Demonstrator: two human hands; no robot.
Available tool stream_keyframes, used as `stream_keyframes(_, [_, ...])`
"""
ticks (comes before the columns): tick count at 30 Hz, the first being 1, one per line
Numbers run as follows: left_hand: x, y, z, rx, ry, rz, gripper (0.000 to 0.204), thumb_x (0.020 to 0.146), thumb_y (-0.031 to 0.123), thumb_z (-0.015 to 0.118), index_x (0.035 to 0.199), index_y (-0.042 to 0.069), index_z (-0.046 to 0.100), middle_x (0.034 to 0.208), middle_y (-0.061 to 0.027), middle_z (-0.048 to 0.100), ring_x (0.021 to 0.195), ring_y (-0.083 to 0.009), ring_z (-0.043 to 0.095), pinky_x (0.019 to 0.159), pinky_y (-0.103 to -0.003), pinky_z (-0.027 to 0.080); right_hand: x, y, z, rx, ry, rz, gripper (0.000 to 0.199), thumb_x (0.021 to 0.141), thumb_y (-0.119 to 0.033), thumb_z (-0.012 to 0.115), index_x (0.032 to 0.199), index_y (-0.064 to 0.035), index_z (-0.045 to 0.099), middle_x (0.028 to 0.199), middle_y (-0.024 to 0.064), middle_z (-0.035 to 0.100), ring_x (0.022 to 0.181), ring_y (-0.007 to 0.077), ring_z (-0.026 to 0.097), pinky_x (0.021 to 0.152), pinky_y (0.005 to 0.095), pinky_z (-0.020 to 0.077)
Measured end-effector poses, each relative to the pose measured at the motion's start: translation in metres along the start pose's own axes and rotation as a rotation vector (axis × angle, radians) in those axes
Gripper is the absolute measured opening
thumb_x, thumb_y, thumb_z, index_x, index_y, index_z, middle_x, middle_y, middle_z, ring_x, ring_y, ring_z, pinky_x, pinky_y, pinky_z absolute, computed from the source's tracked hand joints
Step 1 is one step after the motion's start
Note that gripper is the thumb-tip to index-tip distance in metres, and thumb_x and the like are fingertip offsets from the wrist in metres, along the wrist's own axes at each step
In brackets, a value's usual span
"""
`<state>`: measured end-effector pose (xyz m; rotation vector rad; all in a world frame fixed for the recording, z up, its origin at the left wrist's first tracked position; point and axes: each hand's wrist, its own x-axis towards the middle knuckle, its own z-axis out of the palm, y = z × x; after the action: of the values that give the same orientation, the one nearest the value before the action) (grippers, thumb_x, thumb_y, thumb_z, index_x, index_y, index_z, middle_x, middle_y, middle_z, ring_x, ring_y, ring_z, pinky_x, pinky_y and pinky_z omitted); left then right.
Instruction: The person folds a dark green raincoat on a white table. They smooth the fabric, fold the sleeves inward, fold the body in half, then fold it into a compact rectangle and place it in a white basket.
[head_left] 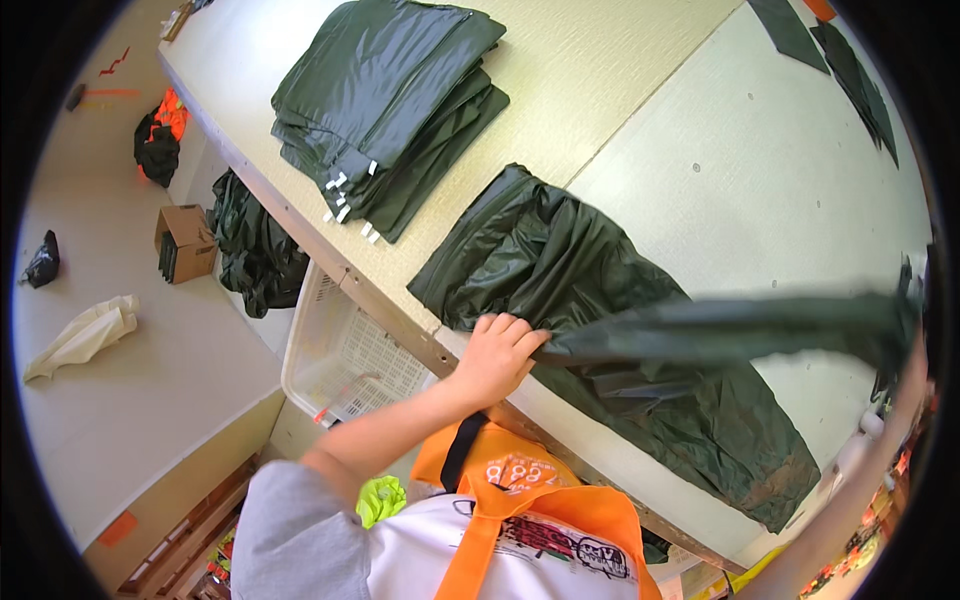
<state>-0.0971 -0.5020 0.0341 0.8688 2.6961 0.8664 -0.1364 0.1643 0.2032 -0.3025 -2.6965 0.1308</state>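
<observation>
1. A dark green garment of thin, shiny fabric [610,265] lies rumpled along the near edge of a long, pale bench [760,190], partly over a yellowish panel and partly over a whitish one.
2. The bare left hand [497,355] is at the garment's near edge, its grip closed with bent fingers on the fabric.
3. From beside that hand, a narrow, blurred length of dark green fabric [720,335] stretches to the right, above the rest of the garment.
4. Its far end meets the right hand [914,350] at the picture's rim; blur hides the fingers, so how far that grip is closed cannot be told.
5. Beyond the garment, toward the far left, sits a stack of folded dark green garments [385,75] with small white tags [341,214] along one edge.
6. Below the bench's left edge stand a white plastic basket with slotted walls [377,350] and, farther off, a brown cardboard box [198,250].
7. The person wears an orange apron [615,515].
</observation>
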Motion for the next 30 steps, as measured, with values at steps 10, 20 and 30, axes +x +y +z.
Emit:
stream_keyframes(10, [0.133, -0.077, -0.006, -0.171, 0.398, -0.021, 0.072, 0.057, 0.005, 0.068, 0.127, 0.007, 0.048, 0.117, -0.0158, 0.055, 0.115, -0.0332, 0.047, 0.098, -0.043, 0.036, -0.424, 0.056, -0.259, -0.494, 0.058, 0.895, 0.042, 0.096, -0.034, 0.047, 0.118, -0.0012, 0.059, 0.108, 0.0139, 0.064, 0.104, 0.0259, 0.059, 0.091, 0.0323, 0.0431])
stream_keyframes(20, [0.153, -0.024, -0.051, -0.026, 0.062, 0.47, 0.035, 0.062, 0.0, 0.061, 0.095, 0.011, 0.06, 0.105, -0.0067, 0.062, 0.117, -0.0262, 0.052, 0.107, -0.047, 0.028, -0.545, -0.007, -0.403, -0.649, 0.345, 1.012, 0.043, 0.097, -0.033, 0.044, 0.117, 0.003, 0.057, 0.112, 0.017, 0.062, 0.104, 0.0284, 0.057, 0.092, 0.0345, 0.0419])
stream_keyframes(30, [0.162, -0.038, -0.038, 0.183, 0.091, 0.019, 0.02, 0.07, -0.006, 0.048, 0.076, 0.001, 0.065, 0.076, -0.0169, 0.063, 0.078, -0.0301, 0.061, 0.096, -0.039, 0.04, -0.405, 0.109, -0.125, -0.243, 0.142, 0.75, 0.05, 0.098, -0.037, 0.04, 0.108, 0.0089, 0.058, 0.104, 0.0215, 0.063, 0.098, 0.0312, 0.056, 0.09, 0.0377, 0.0412])
